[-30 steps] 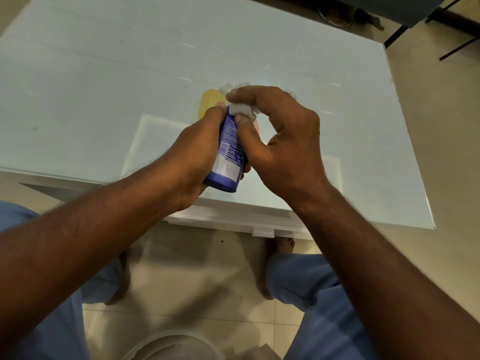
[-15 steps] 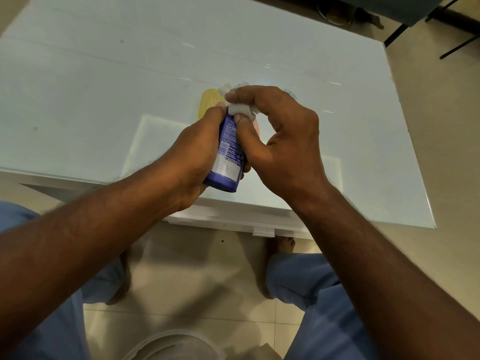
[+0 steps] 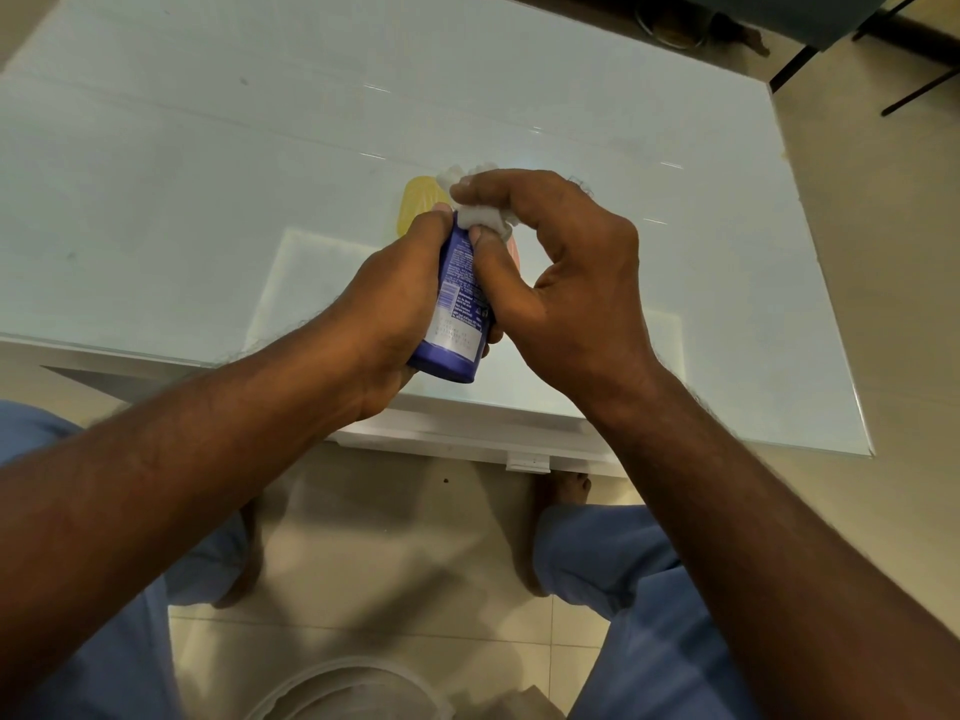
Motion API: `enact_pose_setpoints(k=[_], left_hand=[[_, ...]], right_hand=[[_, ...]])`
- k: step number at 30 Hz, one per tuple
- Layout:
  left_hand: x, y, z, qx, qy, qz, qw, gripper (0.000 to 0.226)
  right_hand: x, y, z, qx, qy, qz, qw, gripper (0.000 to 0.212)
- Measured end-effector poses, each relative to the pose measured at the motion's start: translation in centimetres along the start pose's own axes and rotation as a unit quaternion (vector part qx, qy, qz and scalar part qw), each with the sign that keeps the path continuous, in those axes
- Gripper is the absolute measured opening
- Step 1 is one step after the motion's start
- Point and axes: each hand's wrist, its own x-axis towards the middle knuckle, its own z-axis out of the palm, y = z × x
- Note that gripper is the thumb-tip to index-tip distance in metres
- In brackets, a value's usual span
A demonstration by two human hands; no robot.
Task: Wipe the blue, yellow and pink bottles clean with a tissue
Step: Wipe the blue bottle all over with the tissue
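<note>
We hold the blue bottle (image 3: 460, 304) in our left hand (image 3: 395, 309), its grip closed round the body, base tilted toward us above the near edge of the worktop (image 3: 208, 174), so the top is free to reach. Our right hand (image 3: 561, 272) pinches the tissue (image 3: 480, 216) against the bottle's far end, grip closed on it, likely cleaning the cap. The yellow bottle (image 3: 415, 202) lies on the worktop just beyond, the pink bottle (image 3: 513, 249) mostly hidden behind our fingers; both seem to await their turn
</note>
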Motion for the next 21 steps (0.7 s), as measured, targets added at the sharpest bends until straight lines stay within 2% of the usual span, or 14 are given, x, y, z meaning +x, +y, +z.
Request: enact_pose_setpoints(k=[21], left_hand=[[-0.17, -0.03, 0.1, -0.003, 0.0, 0.008, 1.0, 0.037]], right_hand=[[-0.07, 0.01, -0.04, 0.0, 0.003, -0.005, 1.0, 0.026]])
